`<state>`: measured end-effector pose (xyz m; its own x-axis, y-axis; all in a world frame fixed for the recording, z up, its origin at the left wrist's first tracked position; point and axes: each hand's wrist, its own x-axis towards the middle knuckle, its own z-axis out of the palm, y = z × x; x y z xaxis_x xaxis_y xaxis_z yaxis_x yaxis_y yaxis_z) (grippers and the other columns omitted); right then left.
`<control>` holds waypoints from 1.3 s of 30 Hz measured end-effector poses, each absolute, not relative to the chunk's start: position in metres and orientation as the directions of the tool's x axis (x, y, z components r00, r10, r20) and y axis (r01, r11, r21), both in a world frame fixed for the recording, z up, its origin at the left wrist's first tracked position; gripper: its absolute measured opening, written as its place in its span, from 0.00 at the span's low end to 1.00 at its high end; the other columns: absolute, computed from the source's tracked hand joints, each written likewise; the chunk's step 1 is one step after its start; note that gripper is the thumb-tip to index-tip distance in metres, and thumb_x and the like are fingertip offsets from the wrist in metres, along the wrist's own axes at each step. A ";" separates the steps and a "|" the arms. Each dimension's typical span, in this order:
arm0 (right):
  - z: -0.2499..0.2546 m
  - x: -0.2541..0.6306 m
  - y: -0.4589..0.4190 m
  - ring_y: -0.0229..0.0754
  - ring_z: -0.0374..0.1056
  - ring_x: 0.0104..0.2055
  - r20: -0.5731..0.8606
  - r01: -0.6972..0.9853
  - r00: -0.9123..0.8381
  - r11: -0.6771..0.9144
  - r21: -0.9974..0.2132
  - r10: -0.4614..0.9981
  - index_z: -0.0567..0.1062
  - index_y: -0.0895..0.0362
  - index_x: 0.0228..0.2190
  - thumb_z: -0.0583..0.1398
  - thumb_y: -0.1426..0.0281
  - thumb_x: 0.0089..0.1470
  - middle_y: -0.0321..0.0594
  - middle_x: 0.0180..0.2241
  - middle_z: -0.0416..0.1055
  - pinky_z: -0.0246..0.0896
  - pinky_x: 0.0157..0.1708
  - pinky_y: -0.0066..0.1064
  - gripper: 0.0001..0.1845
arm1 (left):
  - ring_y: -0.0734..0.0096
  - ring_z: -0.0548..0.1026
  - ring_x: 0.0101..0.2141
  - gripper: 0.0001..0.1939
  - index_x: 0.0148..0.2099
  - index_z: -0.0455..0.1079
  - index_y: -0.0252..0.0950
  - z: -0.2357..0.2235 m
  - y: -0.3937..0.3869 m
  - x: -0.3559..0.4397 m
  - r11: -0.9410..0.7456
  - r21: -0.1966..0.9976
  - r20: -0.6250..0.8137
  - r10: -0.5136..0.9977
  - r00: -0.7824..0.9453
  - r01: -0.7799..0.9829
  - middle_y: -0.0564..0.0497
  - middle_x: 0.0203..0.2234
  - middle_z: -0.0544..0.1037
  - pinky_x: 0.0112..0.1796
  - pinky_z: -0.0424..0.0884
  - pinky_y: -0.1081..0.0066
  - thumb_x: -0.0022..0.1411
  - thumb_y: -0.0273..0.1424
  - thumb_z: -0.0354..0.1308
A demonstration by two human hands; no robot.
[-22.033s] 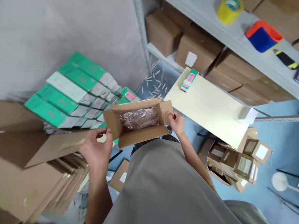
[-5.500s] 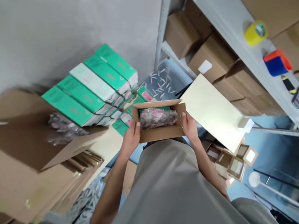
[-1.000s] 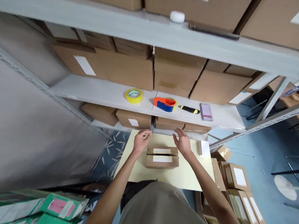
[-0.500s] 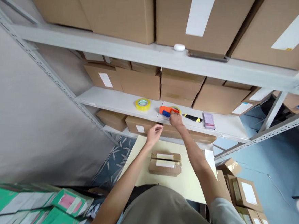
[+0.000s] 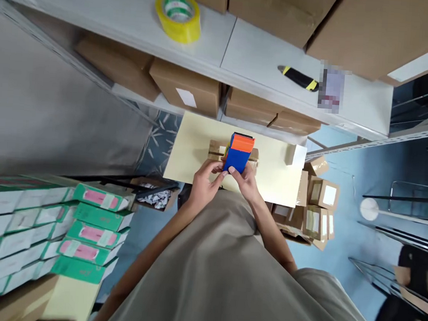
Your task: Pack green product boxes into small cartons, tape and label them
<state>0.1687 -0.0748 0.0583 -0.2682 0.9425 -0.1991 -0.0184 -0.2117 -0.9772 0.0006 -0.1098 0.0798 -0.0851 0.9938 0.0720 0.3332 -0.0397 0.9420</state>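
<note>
Head view: over a cardboard box (image 5: 214,155), the right hand (image 5: 247,182) grasps the tape dispenser (image 5: 239,153), likely light, rigid and best held by its blue body (image 5: 237,160), while the left hand (image 5: 203,183) is just beside it, grip unclear.

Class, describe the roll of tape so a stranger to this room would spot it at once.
Find the grey shelf crossing the top of the picture, beyond the pale table. On its left part lies a roll of tape. Unlike the black-and-yellow knife to its right, it is a yellow ring with a green-and-white core.
</note>
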 end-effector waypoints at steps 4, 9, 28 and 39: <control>0.049 0.174 -0.079 0.55 0.78 0.59 -0.240 0.035 -0.297 -0.240 -0.970 0.924 0.78 0.52 0.56 0.61 0.30 0.64 0.48 0.52 0.83 0.77 0.63 0.50 0.41 | 0.61 0.81 0.42 0.12 0.50 0.81 0.43 0.077 -0.113 -0.004 -0.055 0.914 0.052 0.998 0.018 0.401 0.47 0.47 0.85 0.48 0.80 0.63 0.77 0.43 0.62; 0.051 0.193 -0.084 0.54 0.79 0.54 -0.260 0.140 -0.382 -0.223 -0.965 0.887 0.78 0.54 0.55 0.66 0.34 0.63 0.47 0.51 0.83 0.78 0.59 0.49 0.39 | 0.62 0.83 0.41 0.23 0.55 0.82 0.40 0.077 -0.104 -0.024 0.063 0.974 -0.055 0.998 -0.041 0.217 0.45 0.47 0.86 0.44 0.80 0.66 0.73 0.53 0.66; 0.101 0.215 -0.048 0.42 0.68 0.33 -0.463 0.596 -0.596 -0.025 -0.803 0.656 0.79 0.56 0.42 0.64 0.34 0.65 0.37 0.32 0.76 0.64 0.34 0.33 0.36 | 0.60 0.83 0.40 0.23 0.41 0.83 0.36 0.061 -0.085 -0.049 0.296 0.955 -0.297 0.950 -0.098 -0.016 0.46 0.37 0.86 0.45 0.81 0.64 0.61 0.53 0.75; 0.164 0.223 0.045 0.41 0.79 0.29 -0.747 0.828 -0.517 0.022 -0.560 0.418 0.83 0.57 0.37 0.67 0.35 0.62 0.41 0.29 0.83 0.68 0.29 0.29 0.36 | 0.69 0.78 0.33 0.18 0.40 0.79 0.37 -0.015 -0.078 -0.050 0.231 0.932 -0.334 0.844 -0.418 -0.279 0.51 0.29 0.80 0.39 0.78 0.69 0.64 0.47 0.74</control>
